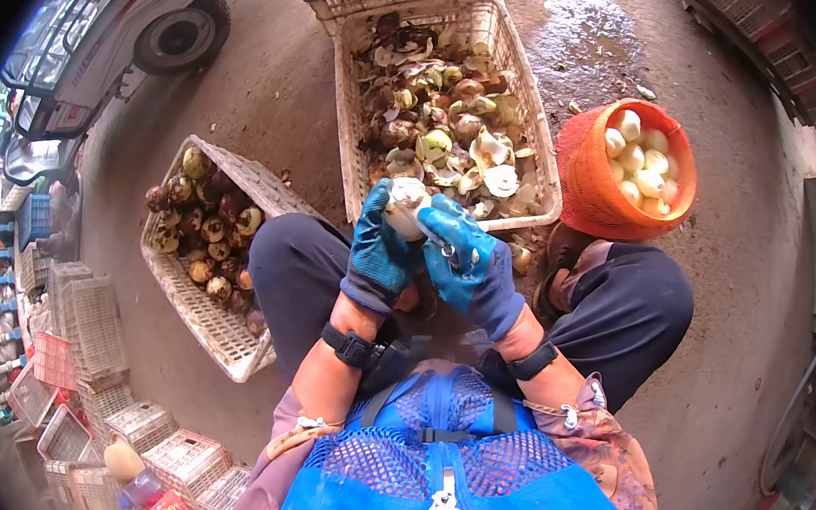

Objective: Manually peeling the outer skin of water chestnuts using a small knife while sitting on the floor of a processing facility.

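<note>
An onion [406, 207], mostly peeled and white with a brownish end, is held over the near edge of the peel crate. My left hand [378, 255], in a blue glove, is closed around its left side. My right hand [465, 262], in a matching wet glove with pale marks, presses against its right side with curled fingers; whatever lies inside that grip is hidden. The plastic crate [531, 148] just beyond holds onion skins and scraps. Peeled white onions fill an orange basket [583, 179] at the right. Unpeeled brown onions lie in a tilted crate [270, 189] at the left.
My bent knees flank both hands. A parked vehicle [102, 29] stands at the upper left. Stacked crates [89, 319] line the lower left. Wet floor [589, 34] shines beyond the orange basket, and a hose [807, 371] runs along the right side.
</note>
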The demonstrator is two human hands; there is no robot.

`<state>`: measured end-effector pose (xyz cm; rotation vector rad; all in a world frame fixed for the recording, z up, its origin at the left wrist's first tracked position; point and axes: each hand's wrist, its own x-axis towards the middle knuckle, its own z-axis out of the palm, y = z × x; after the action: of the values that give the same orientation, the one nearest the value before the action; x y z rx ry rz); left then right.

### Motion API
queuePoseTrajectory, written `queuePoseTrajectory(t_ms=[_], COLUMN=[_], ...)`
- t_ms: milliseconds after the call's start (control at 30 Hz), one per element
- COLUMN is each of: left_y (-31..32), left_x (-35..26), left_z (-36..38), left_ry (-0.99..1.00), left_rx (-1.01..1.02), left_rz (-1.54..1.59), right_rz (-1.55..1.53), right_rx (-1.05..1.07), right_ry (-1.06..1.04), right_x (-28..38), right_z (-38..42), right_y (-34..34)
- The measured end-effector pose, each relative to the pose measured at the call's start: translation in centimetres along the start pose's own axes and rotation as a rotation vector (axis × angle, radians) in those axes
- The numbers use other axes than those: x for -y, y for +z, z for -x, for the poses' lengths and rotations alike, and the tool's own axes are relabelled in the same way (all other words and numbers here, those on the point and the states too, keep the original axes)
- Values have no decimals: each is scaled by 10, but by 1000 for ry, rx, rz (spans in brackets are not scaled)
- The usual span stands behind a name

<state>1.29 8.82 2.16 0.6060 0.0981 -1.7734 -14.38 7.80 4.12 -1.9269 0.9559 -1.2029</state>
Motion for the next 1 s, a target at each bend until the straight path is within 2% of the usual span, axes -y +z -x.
queuePoseTrajectory(t_ms=[67,133,200,233,300,467,533,600,667,700,800,833,933,1000], left_y=[-14,-9,4,13,8,20,0,-9,-5,1,-1,9,-6,-15], left_x=[2,5,-11,0,10,15,22,21,6,3,-2,-5,-9,-9], left_z=[-4,3,8,11,7,7,-2,-4,0,3,0,3,-1,-2], left_ry=[36,283,-119,36,166,125,442,420,68,-19,48,-13,-103,-101], left_rx=[3,227,429,454,283,71,21,-1,1,15,-1,-27,222,179], left_rz=[91,-434,113,106,-103,-149,-855,-828,-68,43,-32,54,125,150], right_rz=[-64,-290,-394,-383,-177,-80,-118,-13,83,115,255,273,404,427], right_rx=[6,-48,-53,-33,5,51,84,75,73,39,196,194,340,373], right_ry=[5,278,381,347,244,240,211,206,200,198,147,113,131,150], right_x=[2,0,1,6,0,4,1,-2,-5,-4,7,4,0,1], right_z=[-1,0,-1,-6,-6,-8,-11,-8,-4,-3,0,3,8,7], right_y=[-2,-8,-10,-13,-9,-18,-20,-21,-17,-18,-34,-33,-35,-37])
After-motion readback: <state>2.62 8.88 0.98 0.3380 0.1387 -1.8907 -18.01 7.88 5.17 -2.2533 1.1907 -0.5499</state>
